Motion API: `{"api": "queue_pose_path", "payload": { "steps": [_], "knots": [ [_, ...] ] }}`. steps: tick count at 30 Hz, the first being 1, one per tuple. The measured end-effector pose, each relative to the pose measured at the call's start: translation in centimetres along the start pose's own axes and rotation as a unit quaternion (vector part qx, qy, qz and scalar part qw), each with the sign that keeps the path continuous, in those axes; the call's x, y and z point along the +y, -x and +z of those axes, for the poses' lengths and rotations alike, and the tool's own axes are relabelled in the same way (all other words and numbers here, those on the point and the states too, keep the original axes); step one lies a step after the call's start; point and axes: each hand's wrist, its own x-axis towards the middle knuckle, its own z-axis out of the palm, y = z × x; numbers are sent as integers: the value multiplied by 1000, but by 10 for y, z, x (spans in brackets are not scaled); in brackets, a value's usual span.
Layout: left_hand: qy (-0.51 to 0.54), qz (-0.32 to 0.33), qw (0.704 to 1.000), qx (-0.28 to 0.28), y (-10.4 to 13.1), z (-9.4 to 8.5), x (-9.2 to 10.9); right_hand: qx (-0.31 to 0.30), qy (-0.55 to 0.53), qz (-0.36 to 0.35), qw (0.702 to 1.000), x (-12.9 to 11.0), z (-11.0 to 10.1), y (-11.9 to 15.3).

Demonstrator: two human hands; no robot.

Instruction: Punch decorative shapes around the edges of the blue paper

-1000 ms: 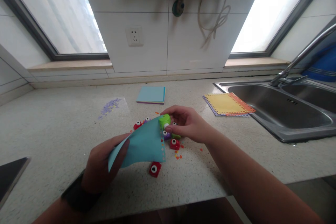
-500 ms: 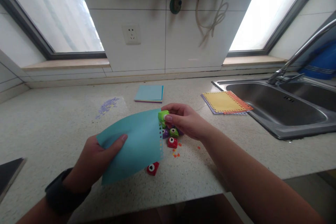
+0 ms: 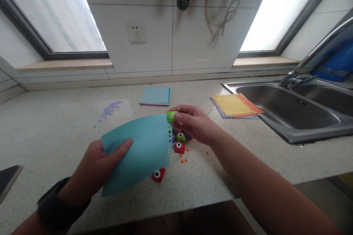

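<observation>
My left hand (image 3: 100,161) grips a sheet of blue paper (image 3: 138,148) by its left side, thumb on top. Small punched holes run along the sheet's right edge. My right hand (image 3: 194,123) pinches a bright green craft punch (image 3: 171,116) at the sheet's upper right corner. Below it on the counter lie a darker green punch (image 3: 181,137) and a red punch (image 3: 179,148), with purple ones partly hidden behind. Another red punch (image 3: 159,175) sits by the sheet's lower edge, partly covered. Tiny orange paper bits (image 3: 183,160) are scattered near them.
A stack of blue paper (image 3: 155,96) lies toward the wall. Yellow and orange sheets with punched borders (image 3: 234,105) rest beside the steel sink (image 3: 286,110). Purple and yellow paper bits (image 3: 110,111) are heaped at the left. A dark flat object (image 3: 9,180) lies at the far left.
The bright green punch has moved up along the sheet's right edge to its upper corner, with the right hand still holding it. More holes show below it. The view has shifted slightly.
</observation>
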Motion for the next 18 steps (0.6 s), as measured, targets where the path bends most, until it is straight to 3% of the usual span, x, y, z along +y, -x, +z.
{"api": "queue_pose_path", "payload": {
  "steps": [18],
  "knots": [
    [-49,35,998,13,2,2,1,2,3,5,1000,-3,1,2]
  ]
}}
